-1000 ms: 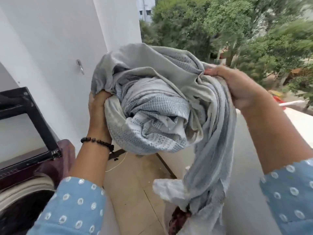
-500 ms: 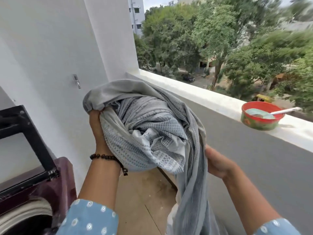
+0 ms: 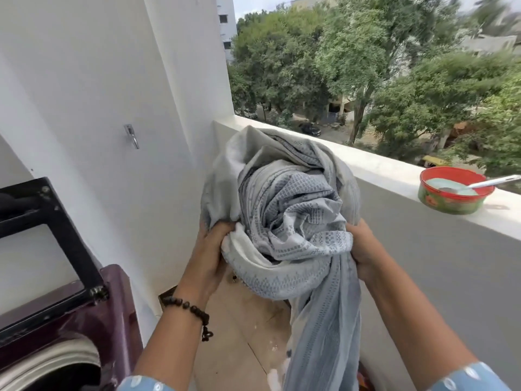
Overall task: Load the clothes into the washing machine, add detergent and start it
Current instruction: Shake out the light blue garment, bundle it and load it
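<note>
A bundled grey patterned cloth (image 3: pixel 284 210) hangs in the air in front of me, with a long tail (image 3: pixel 324 334) trailing down toward the floor. My left hand (image 3: pixel 210 249) grips the bundle's left underside; a bead bracelet circles that wrist. My right hand (image 3: pixel 362 249) grips the bundle's right side where the tail drops. The maroon top-loading washing machine (image 3: pixel 112 311) stands at the lower left with its dark-framed lid (image 3: pixel 64 230) raised and the drum opening (image 3: pixel 56 371) showing. A red bowl of pale blue detergent powder (image 3: pixel 451 193) with a white spoon sits on the parapet ledge at right.
A white wall with a metal hook (image 3: pixel 132 135) rises behind the machine. The grey balcony parapet (image 3: pixel 423 263) runs along the right, with trees and a street beyond. Tan floor tiles (image 3: pixel 239 334) lie between machine and parapet. Something red shows at the floor near the cloth's tail.
The bundle has moved right and lower, away from the wall. My right hand went from the top of the cloth to its lower right side. The view tilted up, revealing the bowl.
</note>
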